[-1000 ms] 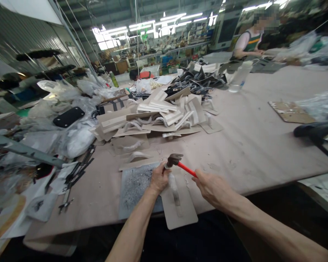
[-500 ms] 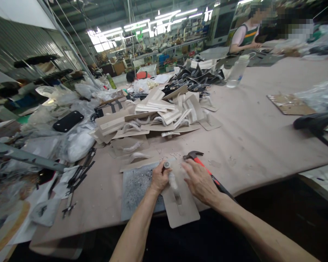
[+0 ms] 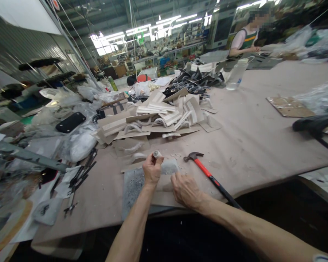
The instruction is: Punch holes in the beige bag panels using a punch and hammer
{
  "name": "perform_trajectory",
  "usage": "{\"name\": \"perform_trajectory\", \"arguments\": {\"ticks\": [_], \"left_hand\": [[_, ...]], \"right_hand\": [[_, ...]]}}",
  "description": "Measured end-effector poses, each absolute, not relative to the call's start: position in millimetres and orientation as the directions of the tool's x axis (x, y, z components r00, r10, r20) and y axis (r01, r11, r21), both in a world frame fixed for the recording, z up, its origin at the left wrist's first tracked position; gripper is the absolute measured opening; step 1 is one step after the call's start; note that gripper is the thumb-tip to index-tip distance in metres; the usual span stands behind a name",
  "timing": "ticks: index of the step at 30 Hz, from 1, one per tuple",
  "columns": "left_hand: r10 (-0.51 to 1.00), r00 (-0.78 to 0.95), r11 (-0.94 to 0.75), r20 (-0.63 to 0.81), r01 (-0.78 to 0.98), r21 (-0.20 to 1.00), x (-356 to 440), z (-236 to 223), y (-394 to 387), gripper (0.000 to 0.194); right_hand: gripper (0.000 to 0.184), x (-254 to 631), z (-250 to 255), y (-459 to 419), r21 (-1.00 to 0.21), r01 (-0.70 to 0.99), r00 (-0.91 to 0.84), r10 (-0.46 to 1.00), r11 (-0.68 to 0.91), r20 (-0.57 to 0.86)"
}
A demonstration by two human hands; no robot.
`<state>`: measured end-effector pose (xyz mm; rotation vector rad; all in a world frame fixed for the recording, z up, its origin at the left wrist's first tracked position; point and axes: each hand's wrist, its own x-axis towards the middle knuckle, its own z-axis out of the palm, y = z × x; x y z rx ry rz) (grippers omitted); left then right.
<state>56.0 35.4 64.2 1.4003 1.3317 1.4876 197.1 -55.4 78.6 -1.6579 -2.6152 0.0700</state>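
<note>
My left hand [image 3: 151, 169] is closed round a small metal punch [image 3: 156, 154], held upright just above the table. My right hand [image 3: 186, 189] pinches the edge of a tan cardboard piece [image 3: 168, 168] with a pale strip on it. That piece lies partly over a grey, pitted cutting pad [image 3: 134, 185] near the table's front edge. A claw hammer [image 3: 207, 174] with a red and black handle lies on the table to the right of my hands, untouched.
A heap of tan cardboard pieces with white strips [image 3: 155, 116] fills the table's middle. Plastic bags [image 3: 76, 140] and black metal tools [image 3: 80, 171] crowd the left. A water bottle [image 3: 236, 74] stands far back. Another person [image 3: 244, 38] works at the far right.
My right hand laid the hammer down on the table and moved left onto the cardboard piece. My left hand lifted the punch and drew back slightly. The cardboard piece shifted.
</note>
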Motion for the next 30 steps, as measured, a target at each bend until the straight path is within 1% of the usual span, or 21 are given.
{"name": "perform_trajectory", "arguments": {"ticks": [2,4,7,9,12,16,21,24,27,29,30], "left_hand": [[0.930,-0.216,-0.281,0.298,0.107,0.954,50.8,77.5,35.4,0.028],[0.927,-0.220,-0.293,0.302,0.075,0.953,47.7,81.3,33.0,0.029],[0.953,-0.155,-0.246,0.261,0.109,0.963,48.8,68.0,26.7,0.025],[0.967,-0.124,-0.203,0.221,0.144,0.969,51.9,52.1,22.6,0.022],[0.979,-0.092,-0.166,0.180,0.146,0.975,56.3,31.6,19.6,0.020],[0.989,-0.025,-0.144,0.148,0.126,0.982,57.0,20.3,21.0,0.020],[0.993,0.018,-0.118,0.116,0.108,0.987,51.6,13.1,21.7,0.022],[0.995,0.003,-0.096,0.096,0.084,0.992,49.2,8.9,21.1,0.024],[0.997,0.002,-0.078,0.078,0.064,0.995,48.3,8.1,21.1,0.026],[0.997,0.005,-0.076,0.076,0.061,0.995,48.1,9.1,20.9,0.026],[0.997,0.005,-0.077,0.077,0.060,0.995,48.1,9.7,20.7,0.025]], "right_hand": [[0.013,196.6,89.2,-53.3,-0.127,0.942,-0.313,0.950,0.309,-0.005],[0.018,196.1,90.8,-52.2,-0.217,0.954,-0.217,0.976,0.208,-0.020],[0.028,193.3,77.7,-54.0,-0.310,0.944,-0.131,0.991,0.114,-0.033],[0.029,190.2,65.6,-56.5,-0.335,0.939,-0.110,0.992,0.083,-0.061],[0.031,185.0,54.4,-59.2,-0.372,0.927,-0.083,0.992,0.040,-0.100],[0.034,178.9,54.5,-59.2,-0.394,0.918,-0.015,0.994,-0.030,-0.111],[0.037,172.4,52.1,-59.5,-0.442,0.896,-0.010,0.993,-0.043,-0.118],[0.047,173.0,47.0,-62.0,-0.517,0.856,-0.041,0.995,-0.013,-0.092],[0.053,182.3,43.2,-66.0,-0.624,0.778,-0.082,0.997,0.065,0.001],[0.050,195.7,40.6,-68.3,-0.668,0.736,-0.072,0.994,0.107,0.080],[0.048,204.7,38.9,-68.9,-0.669,0.734,-0.048,0.992,0.114,0.117]]}}
